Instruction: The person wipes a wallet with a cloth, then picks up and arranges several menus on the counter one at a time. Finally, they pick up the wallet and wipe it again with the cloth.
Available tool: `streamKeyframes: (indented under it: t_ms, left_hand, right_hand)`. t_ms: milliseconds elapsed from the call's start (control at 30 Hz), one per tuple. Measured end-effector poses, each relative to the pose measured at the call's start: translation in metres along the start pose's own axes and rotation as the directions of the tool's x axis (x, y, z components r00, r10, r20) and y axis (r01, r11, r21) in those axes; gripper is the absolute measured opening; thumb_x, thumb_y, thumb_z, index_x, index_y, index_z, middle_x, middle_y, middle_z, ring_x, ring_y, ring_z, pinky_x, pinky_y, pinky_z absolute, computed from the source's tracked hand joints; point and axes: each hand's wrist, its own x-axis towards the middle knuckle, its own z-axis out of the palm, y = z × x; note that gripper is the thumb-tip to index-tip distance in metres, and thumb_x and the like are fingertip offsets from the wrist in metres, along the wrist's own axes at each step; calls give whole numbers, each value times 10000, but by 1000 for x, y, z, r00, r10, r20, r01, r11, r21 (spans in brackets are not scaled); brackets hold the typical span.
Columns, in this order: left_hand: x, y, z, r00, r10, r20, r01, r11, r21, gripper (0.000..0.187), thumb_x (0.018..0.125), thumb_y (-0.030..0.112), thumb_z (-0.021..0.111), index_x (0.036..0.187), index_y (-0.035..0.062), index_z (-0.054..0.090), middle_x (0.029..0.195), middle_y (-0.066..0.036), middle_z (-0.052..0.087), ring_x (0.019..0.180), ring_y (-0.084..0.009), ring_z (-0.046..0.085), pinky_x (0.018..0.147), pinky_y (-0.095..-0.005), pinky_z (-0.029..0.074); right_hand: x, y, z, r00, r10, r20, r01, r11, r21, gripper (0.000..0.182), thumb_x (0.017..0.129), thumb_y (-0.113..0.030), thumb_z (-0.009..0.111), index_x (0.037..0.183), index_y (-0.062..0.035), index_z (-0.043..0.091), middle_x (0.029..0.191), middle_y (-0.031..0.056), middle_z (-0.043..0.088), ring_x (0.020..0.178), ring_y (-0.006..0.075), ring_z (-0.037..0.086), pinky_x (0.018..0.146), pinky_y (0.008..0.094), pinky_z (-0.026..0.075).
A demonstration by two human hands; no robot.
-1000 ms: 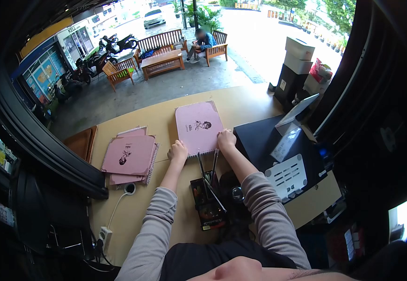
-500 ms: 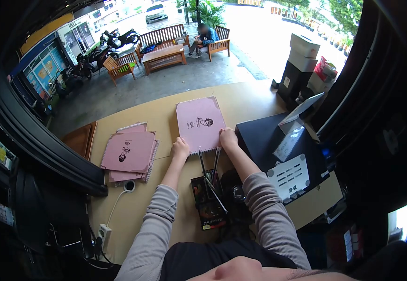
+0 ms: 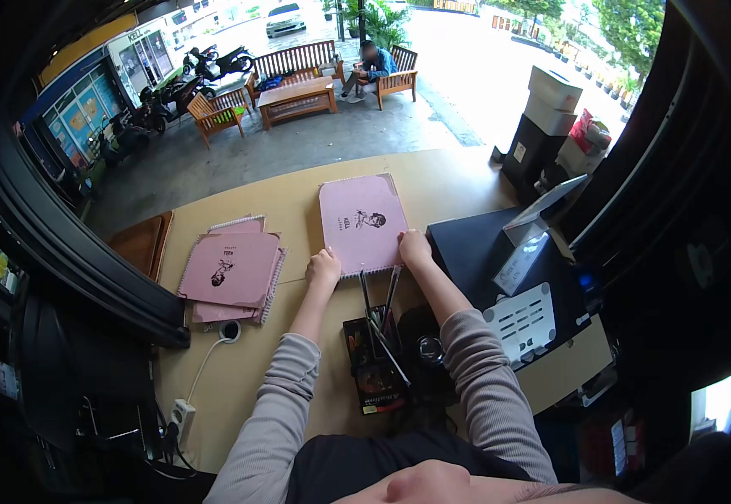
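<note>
Pink spiral-bound menu [image 3: 362,223] lies flat on the tan counter [image 3: 281,202], its near edge pinched by the left hand [image 3: 323,267] and right hand [image 3: 414,248] at its two corners. Bare counter lies beyond it. Leftward sits a stack of pink menus [image 3: 231,269]; printed logos are unreadable.

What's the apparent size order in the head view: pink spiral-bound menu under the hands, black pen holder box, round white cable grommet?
1. Pink spiral-bound menu, held at its near edge by the left hand and right hand.
2. Black pen holder box; nearer the camera, yet looks smaller.
3. Round white cable grommet, clearly smallest.
</note>
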Motion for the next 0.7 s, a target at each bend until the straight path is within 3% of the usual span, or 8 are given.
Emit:
streamKeyframes:
  t_ms: [300, 367, 467, 567, 700]
  left_hand:
    - [1, 0, -5, 998, 36, 45, -39, 996, 85, 455, 885, 345, 285, 921, 7, 588, 937, -217, 588, 908, -344, 567, 791, -431, 447]
    - [-3, -1, -11, 995, 51, 85, -56, 997, 57, 461, 885, 353, 281, 932, 8, 583, 945, -218, 585, 918, -348, 562, 802, -433, 440]
    - [-1, -5, -17, 988, 73, 135, -83, 994, 76, 461, 885, 357, 278, 963, 5, 565, 947, -220, 582, 932, -351, 554, 813, -440, 431]
    - [-1, -11, -23, 993, 86, 84, -87, 996, 13, 457, 884, 358, 274, 974, 3, 546, 947, -221, 581, 933, -356, 549, 815, -447, 425]
    - [-14, -7, -49, 992, 111, 55, -110, 994, -12, 453, 883, 361, 269, 973, 2, 529, 946, -224, 579, 921, -365, 548, 805, -449, 425]
  right_hand:
    - [-4, -4, -4, 996, 73, -41, -71, 996, 51, 326, 864, -196, 365, 827, 21, 606, 941, 220, 576, 866, 342, 567, 749, 397, 458]
    - [-10, -12, -17, 991, 25, 131, -1, 984, -178, 324, 866, -205, 358, 847, 12, 598, 970, 203, 576, 900, 332, 566, 766, 403, 456]
    - [-14, -16, -20, 989, 112, 96, -103, 990, -91, 309, 865, -209, 360, 880, 9, 578, 992, 193, 573, 924, 323, 564, 776, 408, 456]
    - [-21, -25, -33, 984, 177, 9, -176, 984, -20, 334, 879, -243, 360, 887, 15, 571, 970, 200, 574, 908, 297, 571, 746, 373, 475]
    - [-40, -40, -64, 989, 52, -141, -58, 997, -44, 349, 884, -253, 346, 913, 26, 554, 954, 203, 569, 889, 312, 555, 770, 388, 449]
